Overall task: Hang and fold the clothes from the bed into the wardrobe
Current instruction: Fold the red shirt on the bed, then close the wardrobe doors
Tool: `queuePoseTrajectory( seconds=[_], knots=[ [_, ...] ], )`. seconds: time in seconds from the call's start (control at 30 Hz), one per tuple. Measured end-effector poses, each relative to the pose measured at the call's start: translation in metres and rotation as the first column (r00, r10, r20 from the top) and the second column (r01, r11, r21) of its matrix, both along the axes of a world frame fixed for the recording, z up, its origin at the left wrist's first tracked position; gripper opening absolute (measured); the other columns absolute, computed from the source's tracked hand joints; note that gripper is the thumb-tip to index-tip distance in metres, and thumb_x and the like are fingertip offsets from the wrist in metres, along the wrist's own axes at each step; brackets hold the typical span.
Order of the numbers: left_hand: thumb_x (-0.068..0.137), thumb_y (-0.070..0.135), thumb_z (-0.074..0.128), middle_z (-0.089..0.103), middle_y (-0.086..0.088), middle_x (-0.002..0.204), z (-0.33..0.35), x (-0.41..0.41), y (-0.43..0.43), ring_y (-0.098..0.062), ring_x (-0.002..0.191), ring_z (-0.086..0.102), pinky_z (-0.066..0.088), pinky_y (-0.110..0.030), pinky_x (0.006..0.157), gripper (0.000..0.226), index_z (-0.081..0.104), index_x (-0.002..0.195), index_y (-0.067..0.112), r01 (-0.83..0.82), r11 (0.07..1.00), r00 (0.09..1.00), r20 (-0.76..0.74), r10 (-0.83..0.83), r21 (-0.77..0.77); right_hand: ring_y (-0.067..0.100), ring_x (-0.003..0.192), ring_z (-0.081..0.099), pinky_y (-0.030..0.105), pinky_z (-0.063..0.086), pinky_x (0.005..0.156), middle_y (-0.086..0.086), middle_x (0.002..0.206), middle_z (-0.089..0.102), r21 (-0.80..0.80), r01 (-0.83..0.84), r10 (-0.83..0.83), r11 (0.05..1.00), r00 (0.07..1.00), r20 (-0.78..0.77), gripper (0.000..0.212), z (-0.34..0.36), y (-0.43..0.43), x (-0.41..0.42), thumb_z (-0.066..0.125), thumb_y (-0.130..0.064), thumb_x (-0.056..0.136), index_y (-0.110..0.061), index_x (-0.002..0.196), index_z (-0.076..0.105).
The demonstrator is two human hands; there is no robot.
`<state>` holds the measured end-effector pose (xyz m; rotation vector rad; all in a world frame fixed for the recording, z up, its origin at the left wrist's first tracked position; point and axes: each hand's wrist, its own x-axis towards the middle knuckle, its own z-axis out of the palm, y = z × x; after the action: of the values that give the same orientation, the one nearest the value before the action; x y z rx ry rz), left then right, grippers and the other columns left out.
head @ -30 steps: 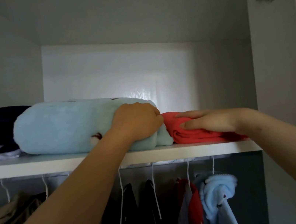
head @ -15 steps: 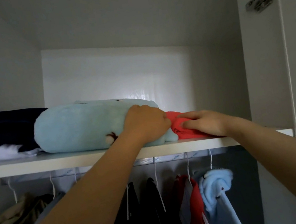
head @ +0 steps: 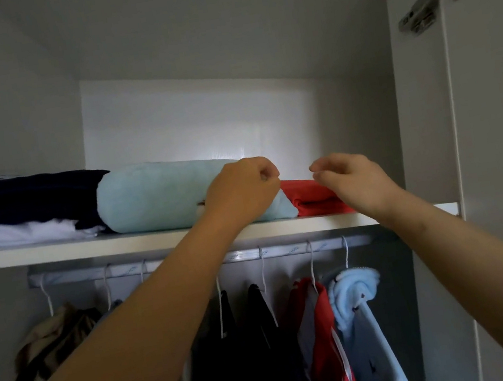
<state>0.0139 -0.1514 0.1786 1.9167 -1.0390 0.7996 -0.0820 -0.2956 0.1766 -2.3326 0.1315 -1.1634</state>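
- Our left hand (head: 240, 192) is balled into a fist in front of the folded pale blue fleece (head: 152, 199), gripping nothing visible.
- Our right hand (head: 354, 180) hovers loosely curled and empty over the folded red garment (head: 307, 198).
- Both garments lie side by side on the wardrobe's top shelf (head: 55, 251).

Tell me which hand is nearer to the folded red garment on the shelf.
Right. The right hand hovers just over the red garment; the left hand is at its left, in front of the light blue roll.
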Motion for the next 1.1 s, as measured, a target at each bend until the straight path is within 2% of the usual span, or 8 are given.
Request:
queuePoseTrajectory(
  seconds=[0.17, 0.27, 0.4, 0.5, 0.63, 0.77, 0.87, 1.1],
  knots=[
    [0.087, 0.021, 0.052, 0.062, 0.017, 0.084, -0.02, -0.039, 0.017, -0.009, 0.084, 0.059, 0.046, -0.022, 0.075, 0.017, 0.061, 0.083, 0.035, 0.106, 0.99, 0.992, -0.066, -0.112, -0.09, 0.009, 0.088, 0.055, 0.016, 0.038, 0.07, -0.011, 0.086, 0.062, 0.06, -0.077, 0.075, 0.995, 0.996, 0.04, 0.012, -0.02, 0.019, -0.037, 0.052, -0.022, 0.091, -0.025, 0.089, 0.063],
    [0.086, 0.02, 0.056, 0.061, 0.021, 0.078, -0.039, -0.07, 0.025, -0.006, 0.077, 0.059, 0.045, -0.019, 0.073, 0.019, 0.06, 0.081, 0.038, 0.137, 0.981, 0.98, -0.123, -0.155, -0.139, 0.007, 0.077, 0.054, 0.001, 0.038, 0.058, -0.011, 0.078, 0.061, 0.073, -0.118, 0.115, 0.99, 0.992, 0.047, 0.016, -0.038, 0.031, -0.068, 0.053, -0.018, 0.091, -0.026, 0.08, 0.063],
    [0.086, 0.016, 0.058, 0.061, 0.022, 0.077, -0.071, -0.116, 0.047, -0.001, 0.076, 0.058, 0.044, -0.01, 0.075, 0.024, 0.06, 0.076, 0.038, 0.141, 0.982, 0.965, -0.204, -0.164, -0.126, 0.005, 0.08, 0.054, 0.003, 0.037, 0.064, -0.011, 0.086, 0.062, 0.129, -0.161, 0.163, 0.979, 0.987, -0.004, 0.012, -0.061, 0.049, -0.111, 0.053, -0.019, 0.092, -0.023, 0.09, 0.063],
    [0.087, 0.014, 0.057, 0.064, 0.011, 0.083, -0.085, -0.148, 0.069, -0.01, 0.083, 0.06, 0.046, -0.021, 0.083, 0.02, 0.061, 0.079, 0.032, 0.102, 0.989, 0.957, -0.26, -0.126, -0.103, -0.002, 0.078, 0.053, 0.001, 0.039, 0.064, -0.015, 0.087, 0.061, 0.149, -0.192, 0.198, 0.97, 0.98, -0.026, 0.015, -0.071, 0.067, -0.141, 0.052, -0.021, 0.093, -0.018, 0.098, 0.066],
    [0.088, 0.012, 0.057, 0.066, 0.005, 0.087, -0.092, -0.187, 0.102, -0.009, 0.083, 0.06, 0.047, -0.022, 0.085, 0.015, 0.068, 0.096, 0.019, 0.066, 0.995, 0.963, -0.255, -0.085, -0.081, 0.006, 0.096, 0.052, 0.018, 0.036, 0.086, -0.008, 0.1, 0.058, 0.136, -0.203, 0.214, 0.97, 0.974, -0.077, 0.023, -0.074, 0.095, -0.175, 0.051, -0.022, 0.094, -0.014, 0.111, 0.065],
    [0.089, 0.014, 0.056, 0.068, 0.004, 0.092, -0.091, -0.215, 0.142, -0.013, 0.088, 0.063, 0.048, -0.025, 0.086, 0.015, 0.067, 0.097, 0.021, 0.02, 0.998, 0.969, -0.246, -0.032, -0.053, 0.007, 0.098, 0.05, 0.021, 0.036, 0.088, -0.008, 0.103, 0.056, 0.136, -0.252, 0.264, 0.958, 0.961, -0.081, 0.022, -0.071, 0.13, -0.196, 0.049, -0.024, 0.094, -0.016, 0.11, 0.063],
    [0.089, 0.014, 0.057, 0.064, 0.01, 0.089, -0.09, -0.229, 0.178, -0.008, 0.087, 0.061, 0.045, -0.017, 0.083, 0.016, 0.068, 0.098, 0.021, -0.028, 0.998, 0.972, -0.233, 0.014, -0.055, 0.013, 0.098, 0.055, 0.027, 0.041, 0.091, -0.003, 0.103, 0.063, 0.119, -0.303, 0.312, 0.945, 0.948, -0.062, 0.019, -0.068, 0.164, -0.204, 0.05, -0.023, 0.093, -0.015, 0.103, 0.065],
    [0.086, 0.008, 0.057, 0.067, 0.006, 0.086, -0.104, -0.242, 0.29, -0.015, 0.086, 0.065, 0.048, -0.021, 0.081, 0.018, 0.068, 0.095, 0.019, -0.182, 0.978, 0.966, -0.203, 0.16, -0.098, 0.0, 0.073, 0.052, 0.01, 0.039, 0.063, -0.009, 0.082, 0.062, 0.156, -0.461, 0.466, 0.874, 0.885, 0.007, 0.016, -0.073, 0.265, -0.189, 0.053, -0.022, 0.092, -0.029, 0.078, 0.06]
  ],
)
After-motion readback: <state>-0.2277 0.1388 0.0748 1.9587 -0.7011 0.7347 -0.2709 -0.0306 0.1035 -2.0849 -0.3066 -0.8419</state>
